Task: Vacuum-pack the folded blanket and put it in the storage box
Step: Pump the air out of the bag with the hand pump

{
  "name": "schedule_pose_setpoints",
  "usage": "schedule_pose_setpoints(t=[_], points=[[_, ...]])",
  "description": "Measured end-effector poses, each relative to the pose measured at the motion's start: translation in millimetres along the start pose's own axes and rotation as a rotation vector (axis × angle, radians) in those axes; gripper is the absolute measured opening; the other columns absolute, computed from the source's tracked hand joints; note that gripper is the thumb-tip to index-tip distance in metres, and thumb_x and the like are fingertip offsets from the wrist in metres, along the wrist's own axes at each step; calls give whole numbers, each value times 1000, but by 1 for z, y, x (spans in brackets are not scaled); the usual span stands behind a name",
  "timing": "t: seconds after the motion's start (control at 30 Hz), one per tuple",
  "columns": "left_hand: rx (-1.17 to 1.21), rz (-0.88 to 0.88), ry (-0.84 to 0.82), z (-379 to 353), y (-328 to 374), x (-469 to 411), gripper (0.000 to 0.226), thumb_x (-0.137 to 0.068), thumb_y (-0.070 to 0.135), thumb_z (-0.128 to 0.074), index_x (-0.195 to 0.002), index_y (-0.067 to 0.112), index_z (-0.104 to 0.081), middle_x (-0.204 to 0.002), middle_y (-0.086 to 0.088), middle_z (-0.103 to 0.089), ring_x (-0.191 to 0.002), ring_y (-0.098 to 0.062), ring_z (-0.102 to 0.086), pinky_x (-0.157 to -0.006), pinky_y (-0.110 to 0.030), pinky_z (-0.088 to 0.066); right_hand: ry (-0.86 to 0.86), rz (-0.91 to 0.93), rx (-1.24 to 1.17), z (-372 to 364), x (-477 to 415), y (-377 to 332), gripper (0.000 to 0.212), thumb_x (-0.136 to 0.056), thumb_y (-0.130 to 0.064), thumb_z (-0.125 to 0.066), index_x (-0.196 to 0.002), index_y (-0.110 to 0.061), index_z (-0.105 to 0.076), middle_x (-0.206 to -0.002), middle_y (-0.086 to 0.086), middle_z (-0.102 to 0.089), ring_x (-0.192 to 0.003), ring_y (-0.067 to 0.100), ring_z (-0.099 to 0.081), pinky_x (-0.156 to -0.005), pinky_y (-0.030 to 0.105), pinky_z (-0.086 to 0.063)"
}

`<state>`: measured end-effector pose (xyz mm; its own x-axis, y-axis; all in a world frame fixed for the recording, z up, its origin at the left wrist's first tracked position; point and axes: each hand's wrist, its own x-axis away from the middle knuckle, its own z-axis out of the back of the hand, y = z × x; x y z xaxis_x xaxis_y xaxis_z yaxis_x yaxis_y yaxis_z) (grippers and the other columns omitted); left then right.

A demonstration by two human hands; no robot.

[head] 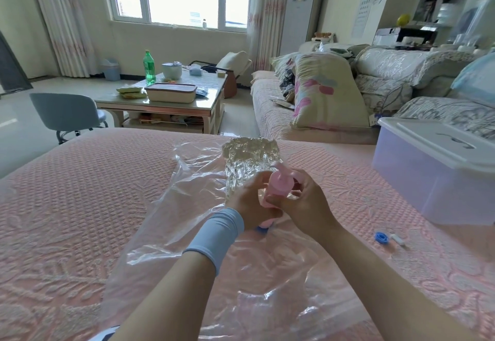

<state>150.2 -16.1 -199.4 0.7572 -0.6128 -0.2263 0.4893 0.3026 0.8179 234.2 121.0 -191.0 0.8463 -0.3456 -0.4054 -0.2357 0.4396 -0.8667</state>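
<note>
Both hands are on the pump here, right in the middle of the bed. The left hand, with a pale blue wristband just behind it, curls its fingers round the pink body from the left. The right hand is wrapped round it from the other side, so both are clamped on it. The pump stands roughly upright, handle tilted away from the camera, and a blue valve peeks out just below the left hand. All of this sits on the clear bag, spread flat across the pink bedspread. The blanket is inside the bag's far end, just beyond the hands, with the plastic crinkled tight over it. Over to the right, the box sits on the bed with its white lid on, well apart from the bag. Nearer the camera on that side, a small blue cap lies on the bedspread, a white clip just beside it.
</note>
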Motion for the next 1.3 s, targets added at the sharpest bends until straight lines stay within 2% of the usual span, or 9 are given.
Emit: schedule_pose_setpoints(t=[0.1, 0.23, 0.33, 0.53, 0.63, 0.8, 1.0, 1.17, 1.3], points=[[-29, -25, -48, 0, -3, -4, 42, -70, 19, -71, -104, 41, -60, -102, 11, -68, -100, -11, -64, -91, -39, -52, -46, 88, -30, 6, -2, -1, 56, -71, -7, -88, -120, -24, -66, -121, -9, -69, -114, 9, -64, -96, 31, -53], [-14, 16, 94, -1, 0, -1, 28, -49, 51, -68, -75, 47, -59, -76, 23, -68, -75, 8, -63, -70, -21, -54, -45, 80, -1, 4, 4, -3, 50, -71, -23, -86, -112, -39, -64, -110, -15, -71, -106, 2, -65, -83, 11, -48], [-40, 19, 97, -2, 3, 1, 51, -42, 59, -70, -88, 43, -53, -83, 26, -63, -77, 14, -59, -64, -11, -48, 17, 2, 27, 0, 3, 1, 56, -61, -37, -90, -108, -35, -59, -107, -15, -69, -100, 3, -62, -81, 17, -47], [-33, -6, -20, 1, -3, -3, 41, -69, 20, -73, -109, 25, -64, -103, 6, -70, -100, -15, -65, -87, -40, -54, -12, 62, 11, 8, 1, 3, 54, -72, -15, -88, -119, -26, -65, -106, -15, -72, -101, 5, -67, -88, 21, -52], [-54, 17, 59, 0, 0, 0, 34, -63, 31, -77, -95, 27, -67, -89, 12, -71, -87, -10, -67, -78, -33, -56, -22, 71, 16, 6, 4, 4, 61, -75, -17, -86, -130, -25, -60, -113, -14, -71, -109, 6, -65, -93, 21, -50], [-102, 57, 89, -2, 8, 3, 57, -43, 56, -65, -96, 40, -50, -84, 27, -58, -81, 10, -57, -65, -17, -46, 32, -38, 28, -6, 8, 2, 53, -62, -40, -89, -107, -37, -60, -103, -20, -69, -95, 1, -65, -79, 21, -48], [12, 23, 3, 0, 0, -2, 40, -71, 10, -74, -108, 21, -64, -103, 3, -70, -99, -16, -65, -89, -43, -53, -20, 72, -6, 2, 5, 0, 60, -80, -11, -80, -126, -44, -61, -113, -13, -72, -105, 10, -68, -90, 31, -56], [-9, 68, 119, -1, 3, 2, 42, -55, 36, -77, -90, 32, -54, -86, 17, -65, -80, -1, -64, -74, -33, -58, -36, -58, -56, -8, 9, 5, 62, -70, -36, -82, -124, -33, -53, -118, -14, -67, -105, -4, -62, -82, 14, -50], [-15, 88, 63, -5, 3, 1, 52, -45, 44, -72, -89, 45, -45, -94, 21, -61, -89, 1, -61, -76, -33, -57, 5, -154, -44, -13, 8, 9, 53, -63, -41, -83, -109, -31, -57, -104, -15, -68, -89, -9, -60, -66, 10, -48]])
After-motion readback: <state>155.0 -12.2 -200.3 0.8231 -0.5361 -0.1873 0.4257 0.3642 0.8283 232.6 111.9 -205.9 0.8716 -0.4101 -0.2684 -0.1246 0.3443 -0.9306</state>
